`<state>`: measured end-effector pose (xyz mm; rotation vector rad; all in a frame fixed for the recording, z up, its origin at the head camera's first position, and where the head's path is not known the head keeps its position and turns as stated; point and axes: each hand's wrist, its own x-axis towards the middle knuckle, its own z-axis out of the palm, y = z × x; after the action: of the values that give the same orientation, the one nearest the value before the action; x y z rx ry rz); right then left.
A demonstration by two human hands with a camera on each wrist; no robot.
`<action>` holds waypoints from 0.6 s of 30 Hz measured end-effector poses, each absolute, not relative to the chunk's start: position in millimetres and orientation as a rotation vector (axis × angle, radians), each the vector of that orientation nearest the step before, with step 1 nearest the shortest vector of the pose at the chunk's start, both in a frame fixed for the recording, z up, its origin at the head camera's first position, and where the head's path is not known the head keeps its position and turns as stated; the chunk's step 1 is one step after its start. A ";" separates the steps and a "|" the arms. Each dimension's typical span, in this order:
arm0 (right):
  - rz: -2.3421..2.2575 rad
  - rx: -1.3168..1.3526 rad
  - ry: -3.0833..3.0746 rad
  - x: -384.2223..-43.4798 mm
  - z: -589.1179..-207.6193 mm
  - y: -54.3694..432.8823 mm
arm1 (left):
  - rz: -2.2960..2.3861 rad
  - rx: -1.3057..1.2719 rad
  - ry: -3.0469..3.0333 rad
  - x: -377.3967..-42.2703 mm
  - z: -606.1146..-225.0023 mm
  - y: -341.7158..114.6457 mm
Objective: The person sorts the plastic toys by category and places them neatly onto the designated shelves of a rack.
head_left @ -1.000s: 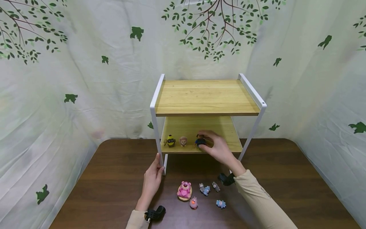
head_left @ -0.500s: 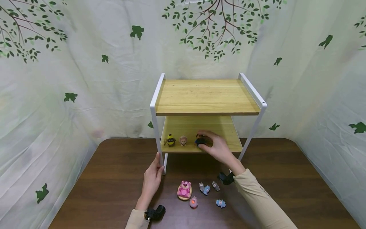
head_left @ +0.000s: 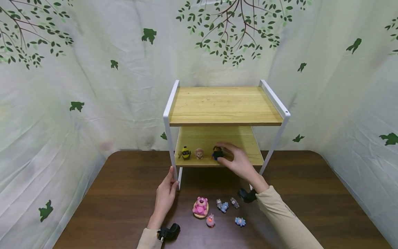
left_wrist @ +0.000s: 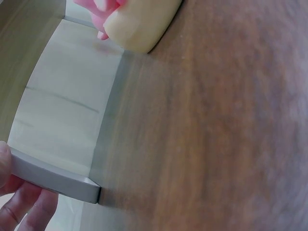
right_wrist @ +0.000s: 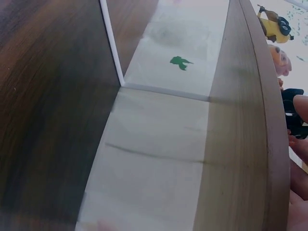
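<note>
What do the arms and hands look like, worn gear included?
The left hand and right hand are bare. Both sleeves are beige, the right one with a faint dark marking too small to read. Black wrist devices are worn on both sides.

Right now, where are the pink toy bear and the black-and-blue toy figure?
Pink toy bear (head_left: pixel 200 208): head view, on its belly.
Black-and-blue toy figure (head_left: pixel 217 153): head view, on its dark body.

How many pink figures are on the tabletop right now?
2: the larger pink bear, right of the left hand, and a smaller pink figure nearer the camera. The right sleeve could hide more.
</note>
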<state>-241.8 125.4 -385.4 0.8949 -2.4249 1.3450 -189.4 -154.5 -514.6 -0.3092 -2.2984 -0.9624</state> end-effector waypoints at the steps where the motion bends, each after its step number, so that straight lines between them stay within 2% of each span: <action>1: 1.357 0.898 -2.414 -241.0 -385.6 126.3 | -0.963 -0.311 -2.297 -189.6 -514.6 -154.5; 11: 1.438 0.827 -2.393 -229.0 -384.1 132.1 | -0.954 -0.309 -2.290 -190.2 -515.0 -154.5; 18: 1.424 0.827 -2.359 -203.3 -359.8 130.5 | -0.951 -0.311 -2.287 -190.1 -515.4 -154.5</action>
<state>-203.3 130.5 -359.8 0.8266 -2.3587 1.4236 -190.1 -154.5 -515.4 -0.3109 -2.2865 -0.9513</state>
